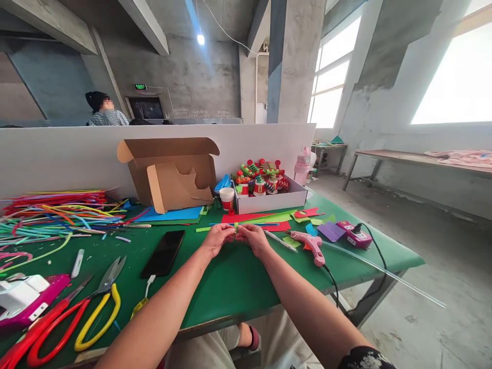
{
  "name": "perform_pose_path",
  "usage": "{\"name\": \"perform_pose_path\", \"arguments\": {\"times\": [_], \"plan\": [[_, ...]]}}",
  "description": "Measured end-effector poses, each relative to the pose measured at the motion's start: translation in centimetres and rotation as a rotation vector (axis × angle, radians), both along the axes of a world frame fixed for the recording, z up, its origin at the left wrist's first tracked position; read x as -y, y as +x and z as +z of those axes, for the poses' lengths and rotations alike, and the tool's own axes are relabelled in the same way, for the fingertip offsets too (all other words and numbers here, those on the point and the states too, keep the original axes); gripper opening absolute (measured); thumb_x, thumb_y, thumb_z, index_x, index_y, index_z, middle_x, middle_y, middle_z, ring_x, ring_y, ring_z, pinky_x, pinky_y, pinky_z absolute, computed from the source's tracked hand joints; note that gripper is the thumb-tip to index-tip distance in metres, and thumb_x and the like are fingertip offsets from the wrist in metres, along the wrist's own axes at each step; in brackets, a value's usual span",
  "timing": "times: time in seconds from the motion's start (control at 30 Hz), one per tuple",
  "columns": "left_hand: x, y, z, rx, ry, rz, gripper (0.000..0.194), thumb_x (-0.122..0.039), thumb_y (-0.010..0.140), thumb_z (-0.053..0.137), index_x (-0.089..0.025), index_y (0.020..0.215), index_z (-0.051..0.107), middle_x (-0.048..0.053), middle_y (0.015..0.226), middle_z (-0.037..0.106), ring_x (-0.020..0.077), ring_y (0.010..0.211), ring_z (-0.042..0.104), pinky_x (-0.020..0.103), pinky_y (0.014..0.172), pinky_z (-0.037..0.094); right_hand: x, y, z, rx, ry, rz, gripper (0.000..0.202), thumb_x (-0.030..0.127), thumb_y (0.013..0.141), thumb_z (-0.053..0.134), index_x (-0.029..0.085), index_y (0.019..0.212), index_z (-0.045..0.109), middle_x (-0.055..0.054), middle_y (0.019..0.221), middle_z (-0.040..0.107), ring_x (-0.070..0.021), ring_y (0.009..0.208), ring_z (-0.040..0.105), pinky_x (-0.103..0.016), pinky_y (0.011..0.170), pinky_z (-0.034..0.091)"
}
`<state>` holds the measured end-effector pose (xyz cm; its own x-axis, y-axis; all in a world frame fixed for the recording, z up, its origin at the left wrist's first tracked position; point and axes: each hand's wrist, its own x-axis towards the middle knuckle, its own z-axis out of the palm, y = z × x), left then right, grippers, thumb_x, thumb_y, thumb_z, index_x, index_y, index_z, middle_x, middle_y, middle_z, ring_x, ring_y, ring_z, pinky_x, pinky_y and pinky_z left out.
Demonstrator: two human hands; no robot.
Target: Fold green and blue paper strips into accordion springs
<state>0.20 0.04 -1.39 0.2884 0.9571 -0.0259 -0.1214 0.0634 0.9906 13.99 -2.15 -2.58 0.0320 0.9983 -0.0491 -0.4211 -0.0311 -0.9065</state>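
Observation:
Over the green table, my left hand and my right hand meet with their fingertips pinched on a small light green piece. Its exact shape is too small to tell. Just beyond the hands lie red paper, green strips and a blue stick. A white pen rests to the right of my right hand, with a pink glue gun further right. A black phone lies to the left of my left hand.
Colorful pipe cleaners, scissors and a power strip occupy the left. Behind stand a cardboard box, paper cups and a white box of crafts. A clear rod overhangs the right edge. A person is beyond the partition.

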Motion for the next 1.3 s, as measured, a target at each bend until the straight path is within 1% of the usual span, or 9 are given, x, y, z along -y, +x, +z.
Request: {"name": "perform_pose_path", "arguments": {"times": [0.17, 0.4, 0.6, 0.8, 0.9, 1.0, 1.1, 1.17, 1.3], "plan": [[-0.3, -0.2, 0.0, 0.043, -0.042, 0.020, 0.032, -0.035, 0.046, 0.083, -0.015, 0.063, 0.063, -0.001, 0.055, 0.060, 0.0093, 0.049, 0.051, 0.026, 0.053, 0.044, -0.1, 0.1, 0.3, -0.092, -0.075, 0.048, 0.038, 0.049, 0.077, 0.070, 0.012, 0.071, 0.066, -0.007, 0.063, 0.066, -0.0155, 0.057, 0.065, -0.030, 0.064, 0.058], [-0.1, -0.3, 0.1, 0.030, -0.021, 0.000, 0.031, -0.034, 0.049, 0.083, -0.015, 0.065, 0.064, 0.000, 0.058, 0.062, 0.0095, 0.052, 0.053, 0.025, 0.054, 0.044, 0.1, 0.0, 0.4, -0.056, -0.015, 0.086, 0.023, 0.028, 0.064, 0.084, 0.013, 0.069, 0.067, -0.001, 0.060, 0.065, -0.0111, 0.054, 0.063, -0.023, 0.061, 0.055], [0.0, -0.2, 0.4, 0.113, -0.101, 0.035, 0.026, -0.025, 0.050, 0.083, -0.014, 0.064, 0.064, -0.002, 0.055, 0.061, 0.0080, 0.048, 0.052, 0.022, 0.052, 0.043, 0.2, 0.0, 0.6, -0.049, -0.017, 0.063, 0.021, 0.030, 0.065, 0.080, 0.016, 0.072, 0.067, 0.000, 0.060, 0.065, -0.0113, 0.053, 0.062, -0.026, 0.061, 0.055], [0.0, -0.1, 0.6, 0.188, -0.233, 0.045, 0.014, -0.014, 0.060, 0.077, -0.012, 0.066, 0.065, 0.000, 0.054, 0.062, 0.0081, 0.046, 0.054, 0.021, 0.049, 0.045, 0.1, -0.1, 0.3, 0.077, 0.142, 0.003, 0.031, 0.024, 0.052, 0.083, 0.018, 0.079, 0.068, 0.003, 0.067, 0.063, -0.0097, 0.059, 0.060, -0.026, 0.066, 0.054], [-0.1, -0.1, 0.7, 0.220, -0.270, 0.083, 0.010, -0.010, 0.065, 0.073, -0.012, 0.066, 0.063, 0.000, 0.054, 0.062, 0.0078, 0.045, 0.054, 0.020, 0.049, 0.046, 0.0, -0.2, 0.3, 0.146, 0.180, -0.050, 0.032, 0.028, 0.056, 0.078, 0.020, 0.085, 0.067, 0.004, 0.069, 0.060, -0.0105, 0.058, 0.058, -0.028, 0.065, 0.055], [-0.2, -0.1, 0.8, 0.216, -0.293, 0.150, 0.010, -0.007, 0.067, 0.069, -0.012, 0.064, 0.061, -0.001, 0.051, 0.059, 0.0078, 0.042, 0.052, 0.021, 0.046, 0.046, 1.0, 0.2, 0.7, 0.302, 0.243, -0.195, 0.027, 0.035, 0.066, 0.069, 0.021, 0.088, 0.066, 0.002, 0.072, 0.060, -0.0121, 0.056, 0.058, -0.029, 0.059, 0.054], [-0.3, -0.4, 0.8, 0.202, -0.304, 0.174, 0.013, -0.005, 0.068, 0.067, -0.012, 0.061, 0.058, -0.002, 0.048, 0.057, 0.0073, 0.039, 0.050, 0.020, 0.043, 0.045, 3.4, 2.6, 1.7, 0.510, 0.354, -0.309, 0.029, 0.040, 0.074, 0.060, 0.021, 0.095, 0.066, -0.002, 0.080, 0.064, -0.0141, 0.059, 0.060, -0.029, 0.058, 0.053], [-0.4, -0.6, 0.9, 0.205, -0.304, 0.169, 0.015, -0.006, 0.067, 0.067, -0.013, 0.060, 0.056, -0.003, 0.047, 0.057, 0.0062, 0.039, 0.049, 0.019, 0.043, 0.045, 5.8, 5.7, 2.5, 0.707, 0.410, -0.417, 0.030, 0.040, 0.076, 0.058, 0.021, 0.098, 0.066, -0.005, 0.085, 0.067, -0.0152, 0.063, 0.061, -0.029, 0.060, 0.052], [-0.5, -0.8, 0.8, 0.204, -0.288, 0.140, 0.016, -0.009, 0.063, 0.072, -0.014, 0.061, 0.057, -0.003, 0.050, 0.059, 0.0065, 0.040, 0.050, 0.019, 0.043, 0.045, 10.9, 13.6, 3.6, 1.092, 0.271, -0.688, 0.030, 0.047, 0.075, 0.052, 0.019, 0.076, 0.064, -0.005, 0.071, 0.066, -0.0173, 0.062, 0.059, -0.028, 0.058, 0.046]]}}
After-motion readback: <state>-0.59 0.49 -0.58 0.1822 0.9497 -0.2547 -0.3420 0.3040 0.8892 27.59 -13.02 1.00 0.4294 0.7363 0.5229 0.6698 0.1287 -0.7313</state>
